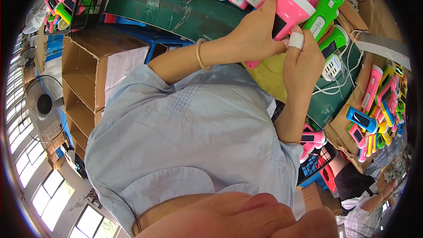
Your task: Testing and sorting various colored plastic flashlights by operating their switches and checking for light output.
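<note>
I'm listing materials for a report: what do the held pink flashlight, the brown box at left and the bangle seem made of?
Pink flashlight: probably smooth plastic, fairly glossy; bright, even colour.
Brown box: likely matte cardboard; dull brown, thin flat panels.
Bangle: perhaps metal or plastic; smooth, pale, slight sheen, so unsettled.

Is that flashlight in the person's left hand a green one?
No, the flashlight in the left hand is pink, with a white rim around its wide end.
</note>
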`<state>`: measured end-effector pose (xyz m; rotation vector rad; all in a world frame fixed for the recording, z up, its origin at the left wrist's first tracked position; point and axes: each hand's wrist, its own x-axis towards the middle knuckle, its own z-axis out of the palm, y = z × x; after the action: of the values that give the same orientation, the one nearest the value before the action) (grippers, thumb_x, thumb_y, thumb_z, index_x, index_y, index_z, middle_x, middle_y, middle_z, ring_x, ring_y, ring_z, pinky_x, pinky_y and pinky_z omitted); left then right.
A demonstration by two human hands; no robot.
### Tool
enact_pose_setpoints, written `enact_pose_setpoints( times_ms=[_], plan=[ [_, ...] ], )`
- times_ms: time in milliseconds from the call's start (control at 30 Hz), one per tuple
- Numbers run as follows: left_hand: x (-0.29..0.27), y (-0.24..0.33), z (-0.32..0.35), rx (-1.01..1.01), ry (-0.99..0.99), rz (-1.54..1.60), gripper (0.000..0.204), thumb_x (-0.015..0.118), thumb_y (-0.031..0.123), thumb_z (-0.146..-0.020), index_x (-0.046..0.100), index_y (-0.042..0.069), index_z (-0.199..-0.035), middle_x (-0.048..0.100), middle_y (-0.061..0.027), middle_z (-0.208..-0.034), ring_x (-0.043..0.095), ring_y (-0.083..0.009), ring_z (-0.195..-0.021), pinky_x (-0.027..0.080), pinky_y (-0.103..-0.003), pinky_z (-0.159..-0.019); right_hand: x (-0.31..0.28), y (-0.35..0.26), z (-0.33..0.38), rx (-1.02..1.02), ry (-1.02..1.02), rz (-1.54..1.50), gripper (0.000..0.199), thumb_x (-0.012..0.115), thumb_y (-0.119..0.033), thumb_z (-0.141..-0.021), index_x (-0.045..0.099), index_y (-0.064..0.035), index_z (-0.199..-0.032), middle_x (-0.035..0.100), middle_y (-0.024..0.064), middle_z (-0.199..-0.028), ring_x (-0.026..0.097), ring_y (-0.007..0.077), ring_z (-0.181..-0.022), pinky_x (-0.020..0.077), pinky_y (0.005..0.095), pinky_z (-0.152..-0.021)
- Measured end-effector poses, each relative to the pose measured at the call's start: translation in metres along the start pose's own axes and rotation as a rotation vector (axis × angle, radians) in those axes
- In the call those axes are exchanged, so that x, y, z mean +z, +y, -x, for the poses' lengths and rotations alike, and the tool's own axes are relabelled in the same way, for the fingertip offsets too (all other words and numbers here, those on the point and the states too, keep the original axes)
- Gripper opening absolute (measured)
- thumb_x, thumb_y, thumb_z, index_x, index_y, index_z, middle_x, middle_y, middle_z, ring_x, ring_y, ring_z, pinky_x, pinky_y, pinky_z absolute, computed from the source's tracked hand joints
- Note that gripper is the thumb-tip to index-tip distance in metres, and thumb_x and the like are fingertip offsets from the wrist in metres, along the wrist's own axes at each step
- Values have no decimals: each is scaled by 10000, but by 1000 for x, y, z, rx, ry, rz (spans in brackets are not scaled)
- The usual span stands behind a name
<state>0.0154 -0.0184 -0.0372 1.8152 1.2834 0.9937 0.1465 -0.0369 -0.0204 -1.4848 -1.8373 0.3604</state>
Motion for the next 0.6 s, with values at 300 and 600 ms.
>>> enact_pose_setpoints(
  times_ms=[300,600],
  plan=[
    [-31,10,-25,-218,42,840,382,616,159,-791,467,-5,-1103,568,-87,-970,567,-140,-828,481,-284,-667,-43,-15,16,197,267,-309,316,373,2,-845,582,-23,-1080,594,30,-749,436,59,-553,361,195,-520],
    [-14,39,-22,-250,33,1018,280,603,267,-819,550,23,-945,539,-1,-765,489,-69,-674,401,-222,-571,-6,8,18,386,-364,-880,374,566,-265,-860,551,33,-1087,586,61,-946,494,105,-869,395,244,-804]
  ],
)
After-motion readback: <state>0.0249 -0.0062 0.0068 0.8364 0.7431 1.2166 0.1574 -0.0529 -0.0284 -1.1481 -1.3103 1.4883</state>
